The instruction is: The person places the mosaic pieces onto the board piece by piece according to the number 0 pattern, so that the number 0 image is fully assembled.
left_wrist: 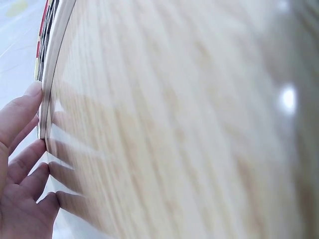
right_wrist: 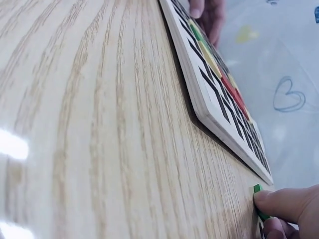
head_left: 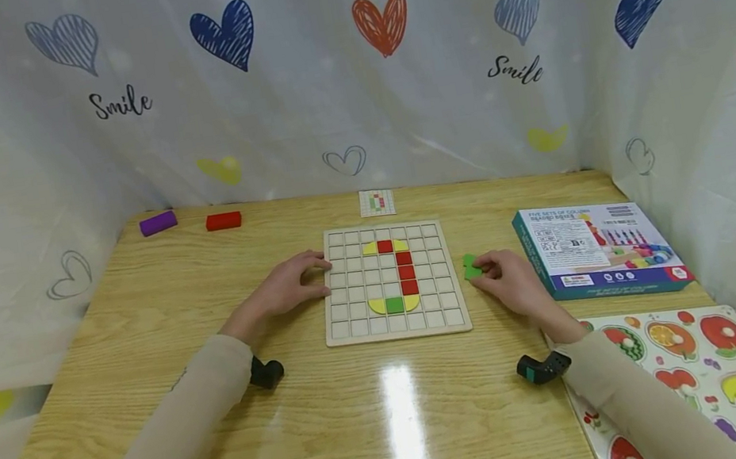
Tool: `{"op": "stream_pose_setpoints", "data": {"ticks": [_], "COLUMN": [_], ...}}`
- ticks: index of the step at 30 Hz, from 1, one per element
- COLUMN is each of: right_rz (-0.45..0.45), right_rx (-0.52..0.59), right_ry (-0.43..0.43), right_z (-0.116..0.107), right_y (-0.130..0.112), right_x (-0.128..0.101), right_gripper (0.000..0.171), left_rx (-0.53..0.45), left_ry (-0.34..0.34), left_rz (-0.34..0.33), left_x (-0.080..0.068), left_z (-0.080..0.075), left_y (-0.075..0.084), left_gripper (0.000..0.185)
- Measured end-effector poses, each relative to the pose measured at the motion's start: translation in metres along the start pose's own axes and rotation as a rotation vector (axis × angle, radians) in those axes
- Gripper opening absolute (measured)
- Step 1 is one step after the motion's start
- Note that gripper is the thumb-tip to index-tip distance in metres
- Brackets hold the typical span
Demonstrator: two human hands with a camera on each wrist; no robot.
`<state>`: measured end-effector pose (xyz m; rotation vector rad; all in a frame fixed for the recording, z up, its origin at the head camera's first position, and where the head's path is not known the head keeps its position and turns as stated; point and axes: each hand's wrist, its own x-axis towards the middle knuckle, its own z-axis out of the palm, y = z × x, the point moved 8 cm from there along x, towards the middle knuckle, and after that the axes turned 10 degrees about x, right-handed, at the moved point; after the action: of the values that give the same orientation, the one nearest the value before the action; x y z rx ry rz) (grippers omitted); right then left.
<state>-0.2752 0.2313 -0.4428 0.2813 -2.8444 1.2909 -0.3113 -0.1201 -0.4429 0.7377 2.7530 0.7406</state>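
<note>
A square wooden grid board (head_left: 357,328) lies flat on the table. Yellow rounded corner tiles (head_left: 377,307), a column of red square tiles (head_left: 407,273), another red one at the top and one green square tile (head_left: 394,305) at the bottom fill some of its cells. My left hand (head_left: 284,284) touches the board's left edge with thumb and fingertips, its fingers relaxed; the left wrist view shows them along the rim. Just right of the board, my right hand (head_left: 511,285) pinches small green tiles (head_left: 471,267) between thumb and fingers, low over the tabletop, partly hidden by the fingertips.
Behind the board lies a small pattern card (head_left: 366,206). A purple block (head_left: 158,223) and a red block (head_left: 224,221) lie at the back left. To the right are a boxed toy set (head_left: 569,246) and, under my right forearm, a fruit puzzle board (head_left: 709,376).
</note>
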Motion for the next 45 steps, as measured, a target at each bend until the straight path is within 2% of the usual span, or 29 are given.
{"op": "stream_pose_setpoints", "data": {"ticks": [6,15,22,29,33,38,45], "right_rz": [0.024,-0.021,-0.016,-0.007,0.003,-0.010,-0.121], "right_rx": [-0.007,-0.006,0.011,0.040,0.079,0.105,0.077], "right_ry": [0.026,0.020,0.041,0.064,0.014,-0.079,-0.198], "right_z": [-0.001,-0.002,-0.005,-0.007,0.004,0.029,0.067], "right_y": [0.002,-0.002,-0.003,-0.019,-0.038,-0.063,-0.092], "right_x": [0.001,-0.002,-0.003,0.007,0.019,0.037,0.058], "right_gripper": [0.026,0.026,0.031,0.035,0.034,0.032,0.029], "left_rx": [-0.001,0.001,0.005,0.010,0.004,-0.005,-0.001], "left_ry": [-0.003,-0.003,-0.007,0.003,0.003,0.001,-0.001], "left_rz": [-0.002,0.006,-0.002,0.016,0.015,0.015,0.019], "left_x": [0.000,0.000,0.002,0.001,0.000,0.000,-0.001], "left_z": [0.000,-0.002,0.000,0.000,0.001,0.001,0.001], "left_y": [0.001,0.002,-0.001,0.000,-0.001,-0.002,-0.002], "left_gripper": [0.046,0.046,0.046,0.046,0.046,0.046,0.046]}}
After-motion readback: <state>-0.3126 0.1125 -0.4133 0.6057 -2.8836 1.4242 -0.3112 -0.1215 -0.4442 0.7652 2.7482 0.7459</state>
